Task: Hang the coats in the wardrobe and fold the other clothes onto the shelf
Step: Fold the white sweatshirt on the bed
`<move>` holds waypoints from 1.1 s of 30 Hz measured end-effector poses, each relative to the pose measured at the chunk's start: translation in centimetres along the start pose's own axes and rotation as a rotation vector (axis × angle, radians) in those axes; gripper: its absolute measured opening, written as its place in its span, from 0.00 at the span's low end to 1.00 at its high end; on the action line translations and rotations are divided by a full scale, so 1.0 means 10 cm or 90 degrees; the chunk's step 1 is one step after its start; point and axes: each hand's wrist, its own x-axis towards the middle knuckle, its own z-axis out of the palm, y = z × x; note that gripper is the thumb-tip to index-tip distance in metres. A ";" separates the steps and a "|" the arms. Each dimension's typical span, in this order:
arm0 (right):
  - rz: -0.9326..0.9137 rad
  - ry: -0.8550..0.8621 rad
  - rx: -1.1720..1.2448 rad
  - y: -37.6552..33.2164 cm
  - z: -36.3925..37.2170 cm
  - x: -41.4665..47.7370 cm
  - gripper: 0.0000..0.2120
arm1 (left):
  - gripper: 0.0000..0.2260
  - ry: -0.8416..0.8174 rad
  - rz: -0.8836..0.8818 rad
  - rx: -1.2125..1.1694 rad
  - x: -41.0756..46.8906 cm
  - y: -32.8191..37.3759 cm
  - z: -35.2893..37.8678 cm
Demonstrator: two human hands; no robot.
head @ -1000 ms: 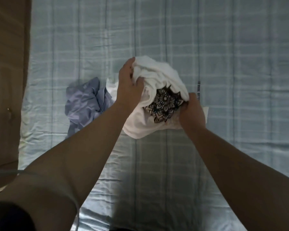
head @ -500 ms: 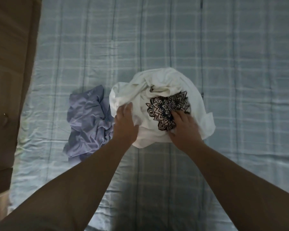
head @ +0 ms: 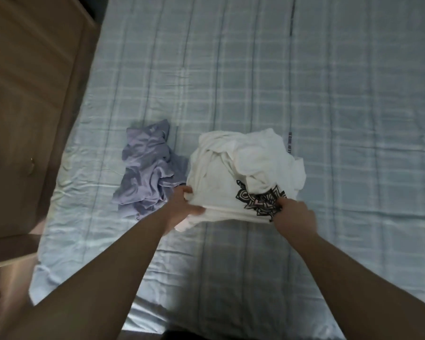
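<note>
A white T-shirt (head: 233, 173) with a black mandala print lies bunched on the bed in the middle of the view. My left hand (head: 182, 207) grips its near left hem, thumb on top of the cloth. My right hand (head: 293, 217) grips the near right hem just below the print. The hem is stretched between both hands. A crumpled lilac garment (head: 147, 168) lies on the sheet to the left of the T-shirt, touching my left wrist's side.
The bed (head: 329, 106) is covered with a pale blue checked sheet. A wooden cabinet (head: 27, 94) with small metal handles stands along the bed's left side.
The raised, bundled T-shirt came down onto the bed. Both hands slid from its upper folds toward me to the near hem and pulled it apart.
</note>
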 end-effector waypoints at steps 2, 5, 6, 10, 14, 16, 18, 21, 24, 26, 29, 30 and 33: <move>0.018 -0.026 0.002 0.16 0.06 -0.22 0.15 | 0.42 -0.043 -0.031 -0.013 -0.27 -0.13 0.08; 0.021 -0.046 0.001 0.35 0.14 -0.50 0.14 | 0.39 -0.080 -0.115 -0.024 -0.63 -0.27 0.23; 0.017 -0.057 -0.002 0.40 0.16 -0.57 0.14 | 0.34 -0.079 -0.121 -0.009 -0.73 -0.32 0.28; -0.014 -0.108 0.010 0.54 0.27 -0.80 0.16 | 0.14 -0.096 -0.071 0.005 -1.12 -0.41 0.50; -0.076 -0.085 0.148 0.46 0.30 -1.00 0.15 | 0.15 -0.083 0.014 -0.037 -1.43 -0.49 0.56; -0.119 -0.066 0.224 0.34 0.29 -1.13 0.16 | 0.12 -0.028 0.101 0.072 -1.57 -0.57 0.52; -0.150 -0.056 0.290 0.20 0.27 -1.27 0.18 | 0.16 -0.018 0.196 0.165 -1.72 -0.64 0.48; -0.214 -0.028 0.362 0.01 0.20 -1.51 0.24 | 0.13 -0.052 0.308 0.233 -2.00 -0.73 0.44; -0.320 -0.019 0.367 -0.14 0.14 -1.79 0.28 | 0.04 -0.101 0.399 0.248 -2.33 -0.80 0.46; -0.368 -0.006 0.342 -0.20 0.15 -1.99 0.26 | 0.12 -0.105 0.457 0.247 -2.54 -0.88 0.47; -0.324 -0.044 0.428 -0.32 0.23 -2.35 0.20 | 0.15 -0.097 0.500 0.242 -2.85 -1.04 0.45; -0.279 -0.071 0.489 -0.36 0.26 -2.46 0.19 | 0.17 -0.091 0.513 0.249 -2.96 -1.11 0.43; -0.172 -0.182 0.543 -0.46 0.23 -2.81 0.21 | 0.20 -0.089 0.527 0.258 -3.23 -1.27 0.35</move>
